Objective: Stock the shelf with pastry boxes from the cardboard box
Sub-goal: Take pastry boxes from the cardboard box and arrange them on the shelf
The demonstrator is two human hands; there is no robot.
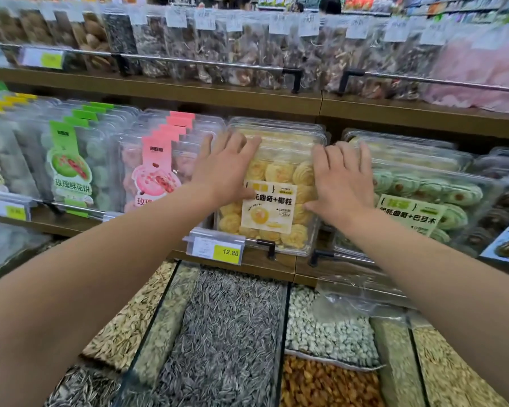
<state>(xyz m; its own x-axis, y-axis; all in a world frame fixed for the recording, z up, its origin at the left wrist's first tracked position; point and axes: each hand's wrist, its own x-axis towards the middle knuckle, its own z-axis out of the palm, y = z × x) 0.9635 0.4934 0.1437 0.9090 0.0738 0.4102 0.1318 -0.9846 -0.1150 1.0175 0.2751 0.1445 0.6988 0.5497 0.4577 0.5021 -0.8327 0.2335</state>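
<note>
A clear pastry box of yellow cookies [276, 174] with a white and yellow label leans at the front of a row of like boxes on the middle wooden shelf [247, 259]. My left hand [224, 168] lies flat on the box's left face, fingers straight. My right hand [340, 180] presses on its right face and edge, fingers spread. The cardboard box is out of sight.
Pink-labelled [156, 168] and green-labelled boxes [68, 168] fill the shelf to the left, green cookie boxes [423, 195] to the right. A price tag [215, 249] hangs on the shelf rail. Open bins of seeds [218, 333] and nuts lie below. Bagged goods fill the upper shelf.
</note>
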